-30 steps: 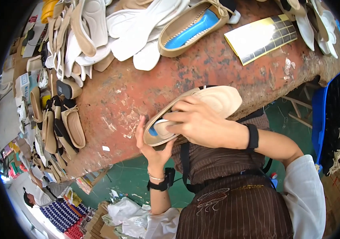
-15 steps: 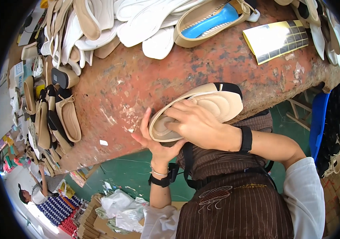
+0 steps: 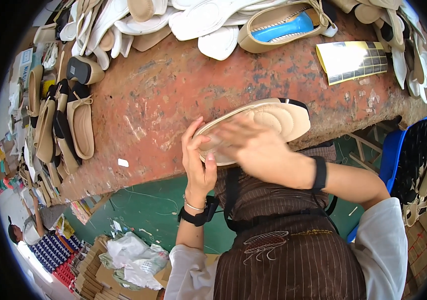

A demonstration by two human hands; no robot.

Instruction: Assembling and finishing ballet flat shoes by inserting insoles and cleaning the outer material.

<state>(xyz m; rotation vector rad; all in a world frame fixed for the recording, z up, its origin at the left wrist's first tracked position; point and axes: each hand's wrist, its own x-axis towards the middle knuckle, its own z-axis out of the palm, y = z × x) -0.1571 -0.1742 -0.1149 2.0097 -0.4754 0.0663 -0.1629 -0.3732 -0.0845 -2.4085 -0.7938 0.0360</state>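
Observation:
A beige flat shoe (image 3: 253, 104) with a black end lies tilted near the table's front edge. Its padded beige insole (image 3: 293, 122) shows at the black end and reaches out over the rim. Around the opposite, rounded end my left hand (image 3: 198, 162) is closed, thumb on the near side and fingers on the far side. Over the insole inside that end lies my right hand (image 3: 261, 150), its fingers stretched out but smeared by motion. What the fingertips touch is hidden.
White insoles (image 3: 198, 22) pile up at the back, beside a beige shoe with a blue insert (image 3: 286, 29). A sticker sheet (image 3: 351, 60) lies back right. Finished-looking shoes (image 3: 81, 122) line the left side. A blue bin (image 3: 393, 150) with shoes stands at right; a person (image 3: 31, 232) is far left.
My left hand's fingers and thumb have shifted on the rounded end. My right hand has lifted from pressing inside the shoe to a flatter, moving position. The view has shifted slightly.

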